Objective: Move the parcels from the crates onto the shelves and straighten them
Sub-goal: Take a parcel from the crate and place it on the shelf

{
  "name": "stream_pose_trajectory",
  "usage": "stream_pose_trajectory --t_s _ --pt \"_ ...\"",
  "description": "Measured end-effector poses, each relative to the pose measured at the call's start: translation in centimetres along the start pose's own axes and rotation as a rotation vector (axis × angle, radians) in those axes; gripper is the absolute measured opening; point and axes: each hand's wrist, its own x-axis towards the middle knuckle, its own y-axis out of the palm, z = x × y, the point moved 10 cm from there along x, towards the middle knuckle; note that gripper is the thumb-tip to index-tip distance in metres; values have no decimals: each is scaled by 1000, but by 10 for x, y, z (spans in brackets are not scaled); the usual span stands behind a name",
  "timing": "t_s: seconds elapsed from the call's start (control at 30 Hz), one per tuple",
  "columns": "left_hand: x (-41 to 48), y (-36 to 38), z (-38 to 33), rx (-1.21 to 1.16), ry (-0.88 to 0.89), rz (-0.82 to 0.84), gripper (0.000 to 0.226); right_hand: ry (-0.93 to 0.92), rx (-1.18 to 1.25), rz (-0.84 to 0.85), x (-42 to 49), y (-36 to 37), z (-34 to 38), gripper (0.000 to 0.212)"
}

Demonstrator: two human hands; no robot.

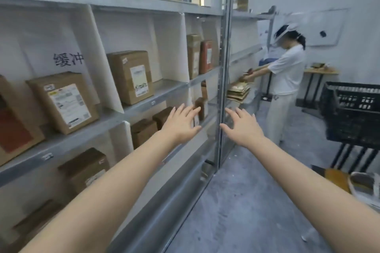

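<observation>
Both my arms reach forward in front of the grey metal shelves [144, 98]. My left hand [182, 122] is spread with straight fingers and holds nothing, just in front of a small brown parcel [202, 107] on a lower shelf. My right hand [241, 125] is also spread and empty, near the shelf's upright post [223, 80]. Brown cardboard parcels stand in the white-walled bays: one with a label [63, 101] at left, another [131, 77] in the middle bay. A black crate [353, 113] stands on a frame at right.
A person in white [284, 80] works at a further shelf ahead, handling flat cardboard [239, 90]. The grey floor aisle [246, 201] runs between the shelves and the crate. A small table [320, 72] stands by the far wall. Bags lie on the floor at lower right [362, 185].
</observation>
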Motion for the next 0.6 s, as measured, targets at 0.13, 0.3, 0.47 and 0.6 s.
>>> stream_pose_trajectory --t_s 0.13,0.3,0.47,0.6 --pt "97 29 -59 2 101 29 64 116 -81 8 26 -13 -102 67" --pt "208 76 -133 16 238 86 64 271 -146 26 63 -11 -220 68" --pt "338 111 -201 73 387 104 64 430 -208 10 122 -14 -329 69" --pt "456 116 -260 32 523 92 64 556 -226 -35 179 -38 -413 69"
